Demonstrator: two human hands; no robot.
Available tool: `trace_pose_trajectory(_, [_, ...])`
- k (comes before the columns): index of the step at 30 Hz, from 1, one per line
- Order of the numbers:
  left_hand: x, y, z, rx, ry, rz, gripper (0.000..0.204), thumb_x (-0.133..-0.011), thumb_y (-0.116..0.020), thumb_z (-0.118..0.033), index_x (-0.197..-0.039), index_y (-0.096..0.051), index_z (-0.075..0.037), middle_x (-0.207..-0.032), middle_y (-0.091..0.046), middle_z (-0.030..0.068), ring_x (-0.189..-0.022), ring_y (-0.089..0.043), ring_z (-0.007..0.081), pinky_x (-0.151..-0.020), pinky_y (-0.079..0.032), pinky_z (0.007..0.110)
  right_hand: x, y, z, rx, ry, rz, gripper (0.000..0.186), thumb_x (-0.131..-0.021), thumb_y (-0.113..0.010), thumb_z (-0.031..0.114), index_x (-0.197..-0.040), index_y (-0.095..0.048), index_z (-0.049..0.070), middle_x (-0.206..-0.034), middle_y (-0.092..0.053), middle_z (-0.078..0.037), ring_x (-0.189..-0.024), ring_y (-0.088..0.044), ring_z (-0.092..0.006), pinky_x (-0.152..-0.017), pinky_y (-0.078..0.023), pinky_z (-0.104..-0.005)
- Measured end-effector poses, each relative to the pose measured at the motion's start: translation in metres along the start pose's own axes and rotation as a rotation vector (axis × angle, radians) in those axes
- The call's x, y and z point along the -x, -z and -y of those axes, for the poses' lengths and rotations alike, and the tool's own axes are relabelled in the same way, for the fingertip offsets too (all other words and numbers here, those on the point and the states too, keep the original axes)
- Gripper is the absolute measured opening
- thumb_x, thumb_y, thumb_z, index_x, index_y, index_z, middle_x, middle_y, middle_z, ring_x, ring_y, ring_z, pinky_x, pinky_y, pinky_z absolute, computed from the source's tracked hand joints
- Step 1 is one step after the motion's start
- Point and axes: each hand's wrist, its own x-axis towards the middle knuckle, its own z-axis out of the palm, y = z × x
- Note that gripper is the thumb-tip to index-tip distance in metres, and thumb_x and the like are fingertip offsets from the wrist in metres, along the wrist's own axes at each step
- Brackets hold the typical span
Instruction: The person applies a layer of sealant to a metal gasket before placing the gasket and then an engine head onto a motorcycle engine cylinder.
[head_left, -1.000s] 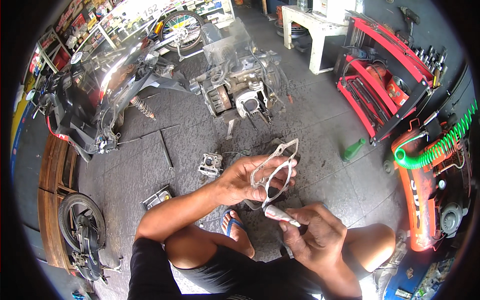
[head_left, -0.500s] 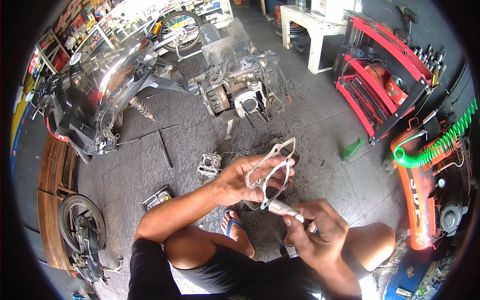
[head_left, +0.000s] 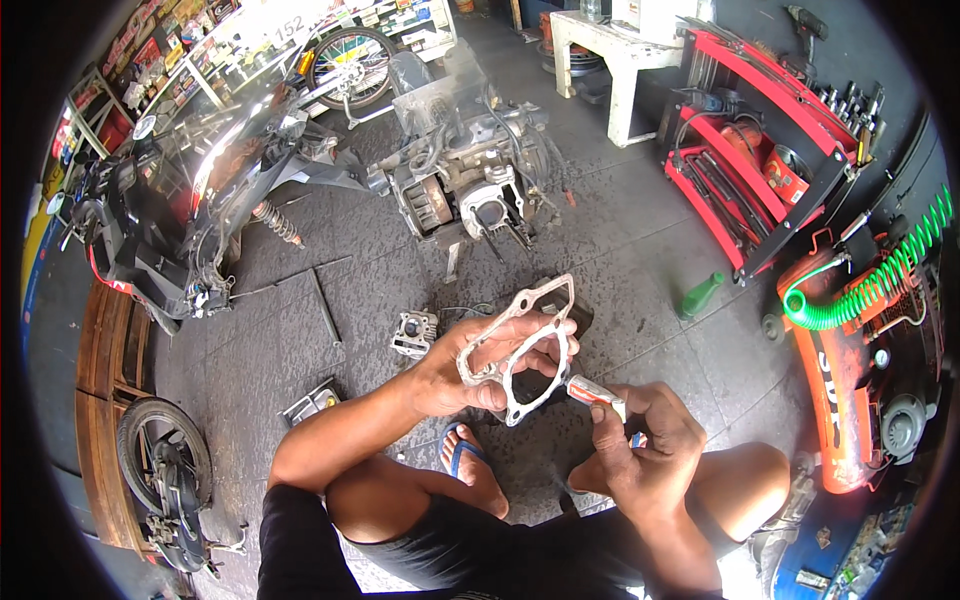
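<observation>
My left hand [head_left: 470, 370] grips a thin, pale metal gasket [head_left: 518, 400] with a large ringed opening and an irregular outer loop, held upright over the floor. My right hand [head_left: 645, 450] is closed on a small white-and-red tube [head_left: 592, 394], its tip touching or very close to the right edge of the gasket's ring, where a dark patch shows. Behind my left hand a small cylinder head [head_left: 413, 332] lies on the tiles, and beyond it stands a partly dismantled engine [head_left: 450, 190].
A motorcycle body [head_left: 170, 220] stands at left, above a detached wheel [head_left: 160, 450]. At right are a red tool cart [head_left: 760, 90], a green bottle [head_left: 700, 295] and an orange compressor [head_left: 840, 420] with a coiled hose. A metal part [head_left: 308, 400] lies beside my left forearm.
My left hand and the gasket have shifted left and turned a little. My right hand has moved right and up, taking the tube from the ring's bottom to its right edge.
</observation>
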Motion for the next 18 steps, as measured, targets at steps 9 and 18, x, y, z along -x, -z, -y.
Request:
trace_pose_trajectory(9, [-0.0003,0.0006,0.0006,-0.044,0.012,-0.006,0.085,-0.081,-0.082,-0.033,-0.149,-0.042,-0.001,-0.148,-0.046,0.0167,-0.131,-0.048,0.0307,-0.105,-0.041,0.049,-0.0042,0.0008,-0.003,-0.047,0.0,-0.051,0.013,-0.085,-0.077,0.007,-0.089,-0.069,-0.002,-0.073,-0.062,-0.007,-0.053,-0.052,-0.0099,-0.049,-0.042,-0.0257])
trace_pose_trajectory(18, [-0.0007,-0.0039,0.0007,-0.009,0.005,-0.02,0.084,-0.082,-0.081,-0.034,-0.15,-0.042,-0.004,-0.15,-0.045,0.0167,-0.133,-0.047,0.0307,-0.106,-0.041,0.048,-0.007,0.0055,0.0041,-0.104,-0.022,0.079,0.012,-0.084,-0.076,0.005,-0.091,-0.069,-0.002,-0.077,-0.065,-0.007,-0.058,-0.054,-0.009,-0.052,-0.041,-0.0249])
